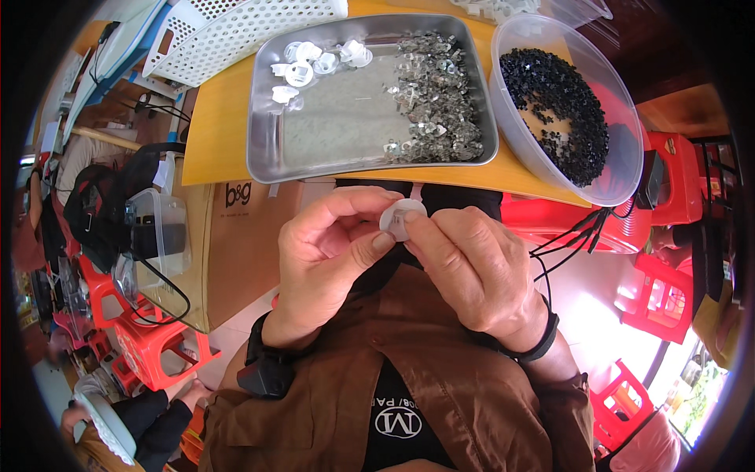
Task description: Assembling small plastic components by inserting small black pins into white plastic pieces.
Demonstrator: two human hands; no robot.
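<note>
Over my lap, just off the table's near edge, a small round white plastic part [391,219] is held between both hands. My left hand [326,248] pinches its edge between thumb and fingers. My right hand [476,263] presses its fingertips on the part's face, hiding some of it. Beyond them a metal tray [338,130] sits on the table. Several similar white plastic parts [299,74] lie at its far left, and a heap of small shiny metal pieces [440,98] fills its right side.
Right of the tray, a clear plastic tub [631,149] holds many tiny black pieces [550,90]. A white perforated basket [236,43] stands at the back left of the yellow table [216,134]. A cardboard box [244,259] and red stools [153,346] are below left; black cables [578,236] hang right.
</note>
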